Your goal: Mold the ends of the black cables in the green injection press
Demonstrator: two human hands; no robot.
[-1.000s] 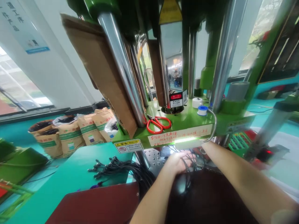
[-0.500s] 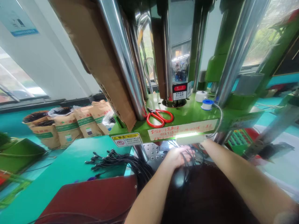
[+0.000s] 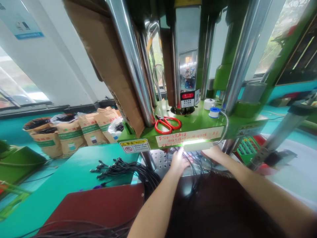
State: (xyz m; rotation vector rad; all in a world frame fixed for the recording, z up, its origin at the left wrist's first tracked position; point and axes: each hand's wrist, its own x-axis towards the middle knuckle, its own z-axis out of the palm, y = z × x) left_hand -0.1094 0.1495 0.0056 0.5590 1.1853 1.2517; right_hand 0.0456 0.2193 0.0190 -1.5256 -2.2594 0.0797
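My left hand (image 3: 180, 162) reaches under the front edge of the green press (image 3: 138, 136). Its visible fingers are apart, beside several thin black cables (image 3: 195, 170), and some fingertips are lost in the lamp's glare. To the right of those cables is my right hand (image 3: 213, 154), its fingers mostly hidden behind the lit lamp (image 3: 198, 145). The cables run out of the press's work area and hang over the dark brown front surface (image 3: 198, 211). A perforated metal plate (image 3: 159, 160) lies left of my left hand.
Red-handled scissors (image 3: 168, 124) and a blue-and-white tape spool (image 3: 214, 112) rest on the press ledge. A bundle of black cables (image 3: 123, 168) lies on the green table (image 3: 81, 165). Steel columns (image 3: 133, 62) and a cardboard sheet (image 3: 106, 66) rise on the left. Paper sacks (image 3: 71, 134) stand behind.
My left hand has moved further in and left under the press, its fingers no longer beneath the cables. My right hand has shifted slightly left in the picture. The view has moved slightly.
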